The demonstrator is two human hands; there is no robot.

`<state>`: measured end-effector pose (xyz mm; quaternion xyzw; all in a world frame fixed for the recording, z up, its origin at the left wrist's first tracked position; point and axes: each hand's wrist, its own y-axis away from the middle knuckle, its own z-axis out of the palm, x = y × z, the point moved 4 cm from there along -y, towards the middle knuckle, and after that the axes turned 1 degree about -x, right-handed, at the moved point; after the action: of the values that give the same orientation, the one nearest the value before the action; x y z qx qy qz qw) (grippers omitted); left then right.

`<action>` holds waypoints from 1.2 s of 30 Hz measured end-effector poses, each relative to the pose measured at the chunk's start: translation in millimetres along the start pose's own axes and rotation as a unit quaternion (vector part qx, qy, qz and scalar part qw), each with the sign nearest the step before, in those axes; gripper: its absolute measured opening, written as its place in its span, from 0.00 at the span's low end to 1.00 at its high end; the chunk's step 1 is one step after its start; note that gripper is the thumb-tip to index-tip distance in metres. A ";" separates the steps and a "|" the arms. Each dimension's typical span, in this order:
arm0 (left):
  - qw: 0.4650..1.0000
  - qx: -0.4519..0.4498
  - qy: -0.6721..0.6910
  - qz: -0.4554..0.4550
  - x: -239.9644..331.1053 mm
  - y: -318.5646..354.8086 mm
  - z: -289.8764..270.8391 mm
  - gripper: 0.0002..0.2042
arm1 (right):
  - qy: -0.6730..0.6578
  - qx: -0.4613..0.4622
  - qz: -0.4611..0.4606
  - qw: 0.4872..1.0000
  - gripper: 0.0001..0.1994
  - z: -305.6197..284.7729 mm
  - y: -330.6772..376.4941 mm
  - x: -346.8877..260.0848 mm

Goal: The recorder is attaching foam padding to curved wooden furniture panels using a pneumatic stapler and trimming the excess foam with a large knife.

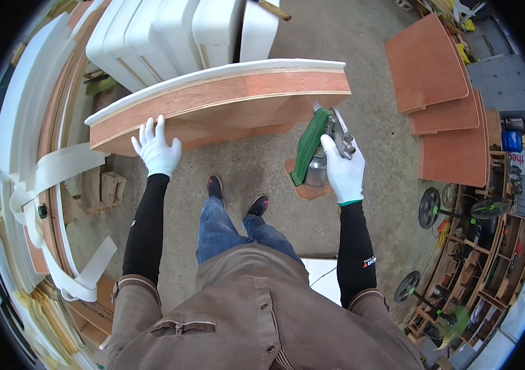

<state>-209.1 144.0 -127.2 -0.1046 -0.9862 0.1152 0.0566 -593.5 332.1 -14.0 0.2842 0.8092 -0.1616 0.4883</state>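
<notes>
Concrete floor (pixel 373 209) spreads beneath the panel (pixel 213 98), which runs left to right beyond both hands. The left hand (pixel 156 149), fingers spread, rests on it; the right hand (pixel 345 171) curls round the tool (pixel 313 143) near its right end.

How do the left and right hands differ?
Pose: the left hand is open, fingers spread against the curved board; the right hand is curled around a metal tool.
Place: the left hand is near the board's left end, the right hand nearer its right end.
Both wear white gloves with black sleeves.
</notes>
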 end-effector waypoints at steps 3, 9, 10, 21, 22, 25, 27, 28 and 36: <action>1.000 -0.009 -0.009 -0.010 1.7 -0.6 -0.7 0.38 | 0.003 -0.012 -0.001 1.000 0.18 13.3 9.1 -11.3; 0.999 -0.027 0.019 0.004 -7.7 0.2 -1.8 0.40 | 0.010 -0.032 -0.010 0.999 0.17 47.3 21.9 -32.4; 0.999 -0.024 0.026 0.010 -7.9 1.5 -3.1 0.40 | 0.012 -0.037 -0.011 0.999 0.17 52.3 24.3 -37.3; 0.994 0.004 0.097 0.055 -23.8 7.0 -2.5 0.41 | 0.007 -0.108 -0.045 0.993 0.16 121.7 43.6 -80.5; 0.993 0.003 0.097 0.059 -24.9 7.0 -3.7 0.41 | 0.008 -0.112 -0.047 0.993 0.16 127.4 45.7 -83.0; 0.992 -0.010 0.105 0.064 -26.5 10.2 -7.2 0.42 | -0.035 -0.140 -0.035 0.989 0.16 145.3 52.7 -92.1; 0.990 0.011 0.115 0.075 -30.3 11.6 -5.6 0.41 | -0.030 -0.149 -0.048 0.987 0.16 156.3 57.9 -101.9; 0.990 0.011 0.117 0.079 -31.2 11.2 -6.4 0.41 | -0.030 -0.154 -0.051 0.986 0.16 161.3 60.2 -105.2; 0.985 -0.006 0.142 0.095 -36.4 15.1 -8.7 0.40 | 0.008 -0.210 -0.061 0.976 0.15 195.4 82.6 -148.0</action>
<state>-169.7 152.3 -125.6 -0.2129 -0.9546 0.0981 0.1838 -352.5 247.0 25.8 0.1264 0.8449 -0.0155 0.5196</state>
